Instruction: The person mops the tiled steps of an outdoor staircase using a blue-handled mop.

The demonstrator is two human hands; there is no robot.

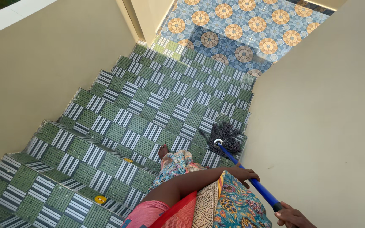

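Observation:
I look down a staircase (119, 126) tiled in green and black-and-white striped squares. A mop with a dark stringy head (224, 137) rests on a step by the right wall. Its blue handle (258, 185) runs down toward the bottom right. My left hand (243, 174) reaches across my body and is closed around the middle of the handle. Lower down, my right hand (294, 217) grips the handle near its black end, partly cut off by the frame edge. My bare foot (162, 150) stands on a step beside the mop, below my colourful patterned garment (229, 202).
Cream walls close in the stairs on the left (43, 71) and the right (326, 118). A landing (241, 25) with blue and orange round-patterned tiles lies at the bottom of the stairs. Two small yellow bits (100, 199) (128, 160) lie on the near steps.

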